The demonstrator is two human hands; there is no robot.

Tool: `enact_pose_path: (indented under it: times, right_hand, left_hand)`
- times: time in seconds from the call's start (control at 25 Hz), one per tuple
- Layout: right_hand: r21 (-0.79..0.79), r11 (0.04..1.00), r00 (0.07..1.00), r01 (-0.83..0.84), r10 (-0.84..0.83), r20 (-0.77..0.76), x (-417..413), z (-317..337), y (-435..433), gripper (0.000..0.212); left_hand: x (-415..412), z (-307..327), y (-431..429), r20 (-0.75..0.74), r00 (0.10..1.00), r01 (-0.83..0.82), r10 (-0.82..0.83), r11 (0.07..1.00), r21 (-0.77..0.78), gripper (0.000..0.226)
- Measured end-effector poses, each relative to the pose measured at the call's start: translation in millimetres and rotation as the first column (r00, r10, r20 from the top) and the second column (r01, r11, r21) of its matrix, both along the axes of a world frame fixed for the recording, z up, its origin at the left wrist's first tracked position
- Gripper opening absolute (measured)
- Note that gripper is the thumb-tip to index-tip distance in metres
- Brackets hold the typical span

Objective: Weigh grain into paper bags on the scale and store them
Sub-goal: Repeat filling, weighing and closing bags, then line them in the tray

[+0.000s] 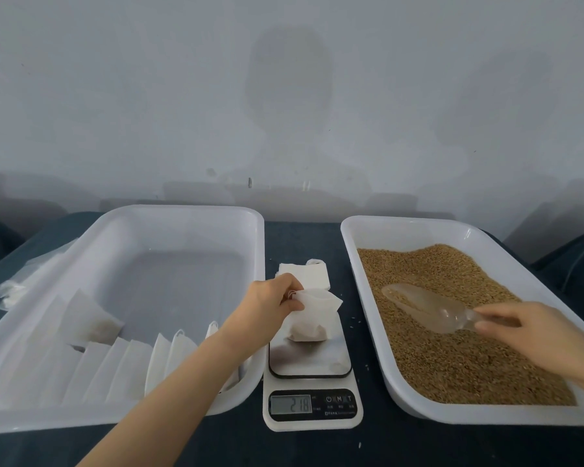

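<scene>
While the left hand [273, 303] pinches the gathered mouth of the small white paper bag [312, 318] between thumb and fingertips, the bag sits on the steel plate of the white digital scale [307, 360]. The scale stands near the front edge of the dark counter [300, 241], between two trays. To weigh well, I would let that pinch go slack before trusting the display [291, 404], since any lift or press from the hand would falsify the reading. Its digits look like 218, though I cannot place a decimal point.

The right hand [526, 326] has its fingers curled round the handle of the clear plastic scoop [425, 308], which lies low over the brown grain [469, 358] in the white plastic grain tray [418, 230] toward the right edge. If the weight is short, a small top-up tipped slowly into the bag's mouth seems wise, as stray kernels [353, 318] lie on the counter. Once correct, the bag belongs with the row of filled bags [115, 369] in the large white storage tray [182, 210] toward the left edge.
</scene>
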State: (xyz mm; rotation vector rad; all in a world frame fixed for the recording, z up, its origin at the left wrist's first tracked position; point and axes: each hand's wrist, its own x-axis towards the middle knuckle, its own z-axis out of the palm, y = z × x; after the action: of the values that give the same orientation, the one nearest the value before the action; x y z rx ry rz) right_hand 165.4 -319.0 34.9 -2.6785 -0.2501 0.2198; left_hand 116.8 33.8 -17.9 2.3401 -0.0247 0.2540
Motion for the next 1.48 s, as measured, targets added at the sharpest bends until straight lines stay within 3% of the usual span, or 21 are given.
enact_pose_path:
  times: [0.28, 0.44, 0.68, 1.16, 1.48]
  right_hand:
    - [-0.009, 0.982, 0.965, -0.189, 0.188, 0.184, 2.5, 37.8, 33.1, 0.032]
    - [-0.066, 0.958, 0.938, -0.278, 0.286, 0.194, 14.6, 50.3, 60.3, 0.030]
    - [-0.164, 0.933, 0.908, -0.320, 0.351, 0.228, 27.7, 55.9, 84.8, 0.028]
    - [-0.375, 0.851, 0.813, -0.367, 0.490, 0.314, 37.1, 64.5, 103.3, 0.024]
    - [-0.611, 0.718, 0.711, -0.335, 0.618, 0.337, 38.2, 81.1, 126.6, 0.024]
  left_hand:
    - [-1.6, -1.0, 0.3, -0.011, 0.999, 0.035, -0.035, 0.999, -0.027, 0.022]
    - [-3.7, -2.3, 1.3, 0.022, 0.996, 0.082, -0.084, 0.993, 0.080, 0.023]
    - [-2.2, -2.9, 2.3, 0.065, 0.992, 0.106, -0.113, 0.990, 0.097, 0.029]
    - [-1.4, 4.1, 0.5, 0.014, 0.994, 0.105, -0.104, 0.989, -0.100, 0.020]
    - [-1.6, 5.0, 0.4, -0.010, 0.995, 0.095, -0.097, 0.987, -0.132, 0.019]
